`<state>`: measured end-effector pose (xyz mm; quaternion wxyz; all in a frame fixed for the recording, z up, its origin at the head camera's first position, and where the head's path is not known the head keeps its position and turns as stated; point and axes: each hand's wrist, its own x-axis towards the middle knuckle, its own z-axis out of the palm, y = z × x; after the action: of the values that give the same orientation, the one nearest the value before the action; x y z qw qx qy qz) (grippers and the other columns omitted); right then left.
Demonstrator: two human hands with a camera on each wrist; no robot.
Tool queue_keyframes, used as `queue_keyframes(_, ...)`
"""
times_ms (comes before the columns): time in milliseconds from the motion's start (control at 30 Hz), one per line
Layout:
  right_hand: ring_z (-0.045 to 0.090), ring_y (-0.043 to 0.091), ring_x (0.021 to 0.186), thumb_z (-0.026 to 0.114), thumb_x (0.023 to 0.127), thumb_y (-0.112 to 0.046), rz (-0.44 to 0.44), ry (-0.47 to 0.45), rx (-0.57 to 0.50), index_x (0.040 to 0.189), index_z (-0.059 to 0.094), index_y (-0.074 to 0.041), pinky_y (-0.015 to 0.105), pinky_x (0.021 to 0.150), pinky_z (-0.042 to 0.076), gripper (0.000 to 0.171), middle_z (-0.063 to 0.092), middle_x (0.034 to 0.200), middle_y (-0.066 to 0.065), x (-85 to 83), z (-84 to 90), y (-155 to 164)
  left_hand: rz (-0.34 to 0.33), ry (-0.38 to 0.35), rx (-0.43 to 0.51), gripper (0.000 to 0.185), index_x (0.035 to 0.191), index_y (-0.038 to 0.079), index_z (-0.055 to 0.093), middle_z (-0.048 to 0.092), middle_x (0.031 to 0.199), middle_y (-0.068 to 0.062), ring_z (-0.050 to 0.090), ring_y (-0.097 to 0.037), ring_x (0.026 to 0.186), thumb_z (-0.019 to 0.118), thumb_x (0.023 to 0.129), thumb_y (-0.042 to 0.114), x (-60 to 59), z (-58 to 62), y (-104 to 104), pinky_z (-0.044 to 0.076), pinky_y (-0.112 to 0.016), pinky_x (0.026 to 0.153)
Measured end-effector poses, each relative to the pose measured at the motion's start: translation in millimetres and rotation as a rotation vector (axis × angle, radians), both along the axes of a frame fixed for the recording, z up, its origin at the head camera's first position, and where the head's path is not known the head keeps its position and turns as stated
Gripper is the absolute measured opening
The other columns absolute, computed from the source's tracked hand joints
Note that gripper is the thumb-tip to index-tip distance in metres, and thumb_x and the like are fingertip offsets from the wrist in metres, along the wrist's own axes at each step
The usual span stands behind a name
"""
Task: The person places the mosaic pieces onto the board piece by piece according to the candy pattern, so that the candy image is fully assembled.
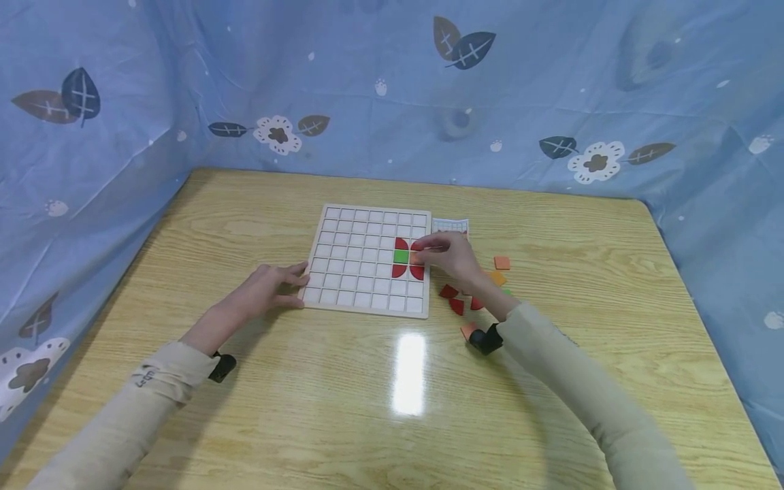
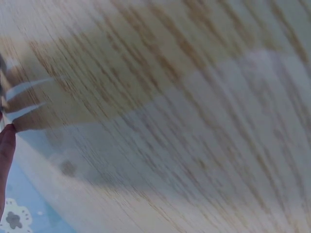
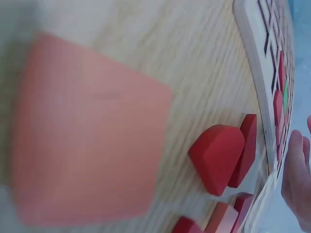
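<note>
Wood table (image 1: 245, 408), white grid board (image 1: 367, 259) in the middle. Left hand (image 1: 269, 289) rests flat against the board's left edge, fingers straight. Right hand (image 1: 450, 255) reaches over its right side, apparently pinching an orange tile (image 1: 416, 258) beside the green square (image 1: 401, 256).

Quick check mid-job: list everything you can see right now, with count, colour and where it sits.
Table: one, light wood grain, under everything.
Grid board: one, pale wood with white cells, table centre.
Red pieces on board: four quarter-rounds, right columns, around the green square.
Green square: one, on board, between the red pieces.
Orange piece: one, under the right fingers, beside the green square.
Loose red pieces: about three, table right of board.
Loose orange pieces: about three, right of board.
Card: one, white grid print, behind board's right corner.
Cloth: blue, leaf and flower print, around table.
Left hand: rests against board's left edge.
Right hand: pinches the orange piece.
</note>
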<state>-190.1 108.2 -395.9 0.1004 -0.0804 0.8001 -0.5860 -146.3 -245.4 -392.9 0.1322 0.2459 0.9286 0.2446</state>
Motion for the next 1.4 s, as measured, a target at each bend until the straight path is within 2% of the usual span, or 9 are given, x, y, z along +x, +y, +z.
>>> queue_keyframes(133, 0.063, 0.03, 0.105, 0.069, 0.087, -0.002, -0.003, -0.024, -0.038, 0.114, 0.065, 0.009, 0.024, 0.084, 0.051, 0.029, 0.06, 0.12, 0.021, 4.5, 2.7, 13, -0.001, 0.005, -0.004, 0.053, 0.123, -0.008, 0.057, 0.038, 0.142, -0.025, 0.037, -0.044, 0.128, 0.076, 0.079, 0.013, -0.1, 0.4, 0, 0.038, -0.054, 0.101)
queue_keyframes(267, 0.063, 0.02, 0.102, 0.067, 0.09, -0.005, -0.011, -0.057, -0.044, 0.118, 0.063, 0.008, 0.022, 0.083, 0.051, 0.032, 0.059, 0.125, 0.019, 11.3, 3.4, 29, 0.002, 0.001, -0.002, 0.053, 0.124, -0.008, 0.057, 0.038, 0.143, -0.025, 0.038, -0.044, 0.128, 0.076, 0.079, 0.012, 0.2, 0.8, 0, 0.038, -0.054, 0.101)
queue_keyframes(400, 0.064, 0.014, 0.096, 0.066, 0.091, -0.01, -0.019, -0.111, -0.043, 0.121, 0.061, 0.006, 0.028, 0.084, 0.054, 0.034, 0.059, 0.126, 0.02, 20.8, 3.5, 47, 0.011, -0.009, 0.0, 0.053, 0.124, -0.007, 0.057, 0.037, 0.143, -0.024, 0.037, -0.043, 0.129, 0.076, 0.079, 0.011, 0.4, 0.8, 1, 0.039, -0.053, 0.101)
queue_keyframes(533, 0.065, 0.01, 0.094, 0.068, 0.091, -0.011, -0.007, -0.101, -0.032, 0.123, 0.059, 0.008, 0.026, 0.084, 0.054, 0.038, 0.062, 0.122, 0.02, 30.7, 2.3, 70, 0.012, -0.013, 0.002, 0.052, 0.124, -0.007, 0.057, 0.037, 0.144, -0.023, 0.037, -0.043, 0.129, 0.076, 0.079, 0.011, 0.1, 0.6, 1, 0.038, -0.053, 0.101)
queue_keyframes(700, 0.065, 0.003, 0.095, 0.07, 0.089, -0.013, 0.027, -0.093, -0.035, 0.124, 0.057, 0.008, 0.02, 0.084, 0.052, 0.043, 0.066, 0.118, 0.01, 42.7, -2.7, 104, 0.005, -0.013, 0.008, 0.052, 0.123, -0.007, 0.058, 0.038, 0.143, -0.024, 0.037, -0.044, 0.129, 0.076, 0.079, 0.012, -0.6, -0.4, 2, 0.038, -0.054, 0.102)
queue_keyframes(900, 0.066, 0.007, 0.099, 0.068, 0.088, -0.004, 0.062, -0.073, -0.057, 0.124, 0.056, 0.011, 0.021, 0.084, 0.053, 0.041, 0.068, 0.116, 0.008, 57.4, -12.0, 142, 0.009, -0.019, 0.004, 0.052, 0.124, -0.007, 0.057, 0.037, 0.144, -0.024, 0.037, -0.044, 0.13, 0.076, 0.079, 0.01, -0.5, -0.4, 2, 0.038, -0.054, 0.102)
queue_keyframes(1067, 0.064, 0.005, 0.103, 0.07, 0.087, -0.006, 0.096, -0.017, 0.046, 0.122, 0.06, 0.008, 0.017, 0.085, 0.051, 0.038, 0.065, 0.119, 0.016, 62.8, -18.9, 160, 0.008, -0.026, 0.012, 0.052, 0.124, -0.007, 0.057, 0.037, 0.144, -0.024, 0.036, -0.044, 0.13, 0.076, 0.079, 0.01, 0.0, 0.6, 2, 0.038, -0.054, 0.102)
queue_keyframes(1233, 0.066, 0.004, 0.094, 0.071, 0.085, -0.003, 0.14, 0.022, 0.164, 0.119, 0.063, 0.006, 0.018, 0.079, 0.054, 0.035, 0.063, 0.119, 0.025, 60.1, -24.6, 163, -0.006, -0.005, 0.026, 0.052, 0.123, -0.008, 0.058, 0.039, 0.142, -0.025, 0.037, -0.045, 0.128, 0.076, 0.079, 0.013, 0.4, 0.3, 1, 0.038, -0.054, 0.101)
queue_keyframes(1400, 0.065, 0.004, 0.089, 0.072, 0.083, 0.001, 0.179, 0.119, 0.255, 0.112, 0.066, 0.005, 0.018, 0.075, 0.055, 0.03, 0.065, 0.112, 0.023, 56.0, -26.5, 159, -0.003, -0.002, 0.025, 0.052, 0.123, -0.008, 0.058, 0.039, 0.142, -0.026, 0.038, -0.045, 0.128, 0.076, 0.08, 0.015, 1.8, 1.8, 1, 0.037, -0.055, 0.102)
